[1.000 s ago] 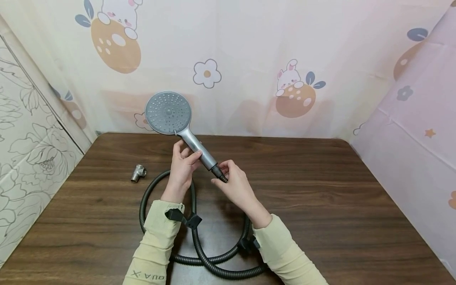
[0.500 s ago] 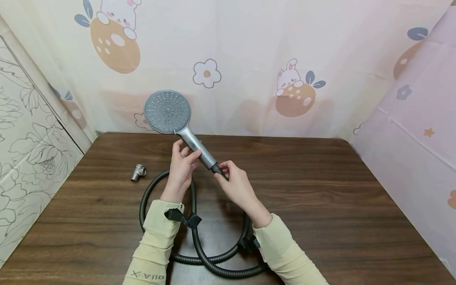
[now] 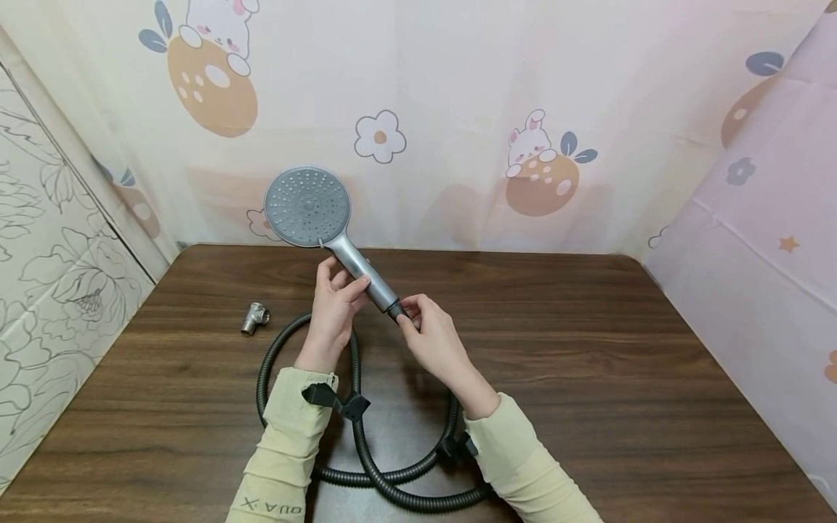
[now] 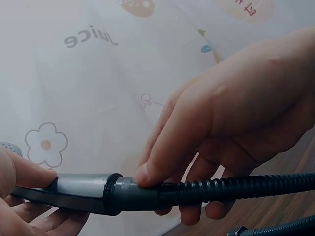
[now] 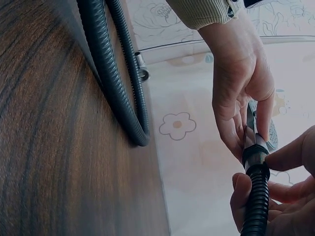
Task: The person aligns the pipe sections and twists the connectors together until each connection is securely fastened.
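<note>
A grey shower head [image 3: 309, 207] with a round spray face is held tilted above the table. My left hand [image 3: 332, 309] grips its silver handle [image 3: 363, 272] between thumb and fingers. At the handle's lower end sits the black hose connector [image 4: 139, 194], joined to the ribbed black shower hose [image 4: 246, 189]. My right hand [image 3: 433, 335] pinches this connector with thumb and index finger, the other fingers curled beneath the hose. In the right wrist view the connector [image 5: 256, 160] lies right against the handle end, my left hand [image 5: 243, 78] just beyond it.
The rest of the hose [image 3: 418, 501] lies in loops on the brown wooden table [image 3: 621, 378], under and between both forearms. A small metal tee fitting [image 3: 254, 317] lies left of my left hand. A patterned curtain [image 3: 445, 65] hangs behind the table.
My right thumb has moved up slightly from the hose onto the connector as the fingers turn about it. The left hand and shower head stay nearly in place.
</note>
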`<action>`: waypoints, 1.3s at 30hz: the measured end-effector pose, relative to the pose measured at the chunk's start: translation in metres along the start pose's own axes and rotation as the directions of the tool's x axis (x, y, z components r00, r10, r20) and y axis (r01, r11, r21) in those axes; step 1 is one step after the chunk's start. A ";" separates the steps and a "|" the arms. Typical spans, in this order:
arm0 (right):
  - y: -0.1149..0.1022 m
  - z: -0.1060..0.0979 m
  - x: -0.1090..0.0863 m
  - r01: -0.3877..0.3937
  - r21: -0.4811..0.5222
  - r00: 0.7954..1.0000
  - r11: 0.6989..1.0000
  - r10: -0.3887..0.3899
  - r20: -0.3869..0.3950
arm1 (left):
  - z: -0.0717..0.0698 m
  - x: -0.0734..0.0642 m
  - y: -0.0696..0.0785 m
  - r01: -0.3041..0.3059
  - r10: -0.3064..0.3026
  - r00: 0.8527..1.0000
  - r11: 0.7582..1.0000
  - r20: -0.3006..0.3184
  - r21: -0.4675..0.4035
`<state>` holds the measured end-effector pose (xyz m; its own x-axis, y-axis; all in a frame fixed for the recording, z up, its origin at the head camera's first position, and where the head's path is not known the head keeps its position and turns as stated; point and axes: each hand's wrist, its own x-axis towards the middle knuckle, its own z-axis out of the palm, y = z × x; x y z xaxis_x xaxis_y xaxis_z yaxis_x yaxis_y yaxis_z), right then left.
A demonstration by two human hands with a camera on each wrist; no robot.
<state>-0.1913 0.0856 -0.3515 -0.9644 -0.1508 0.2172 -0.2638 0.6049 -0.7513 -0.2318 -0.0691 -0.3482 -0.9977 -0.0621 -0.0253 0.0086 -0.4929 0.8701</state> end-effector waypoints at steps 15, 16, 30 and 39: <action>-0.001 0.001 -0.001 -0.039 0.020 0.999 0.999 0.038 0.019 | -0.002 0.001 -0.001 0.013 -0.013 1.000 1.000 -0.001 -0.021; -0.001 0.001 -0.001 -0.038 0.016 0.999 0.999 0.038 0.016 | -0.002 0.001 -0.001 0.012 -0.013 1.000 1.000 -0.002 -0.020; -0.001 0.003 0.000 -0.005 0.014 1.000 1.000 0.005 -0.019 | -0.002 0.001 0.001 0.008 -0.008 1.000 1.000 0.001 -0.014; -0.002 0.002 -0.001 -0.046 0.090 0.999 0.995 0.043 0.028 | -0.003 0.002 -0.001 0.006 -0.006 1.000 1.000 -0.002 -0.006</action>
<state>-0.1903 0.0829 -0.3512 -0.9750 -0.1464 0.1669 -0.2201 0.5384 -0.8135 -0.2336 -0.0710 -0.3505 -0.9976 -0.0612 -0.0315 0.0032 -0.4988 0.8667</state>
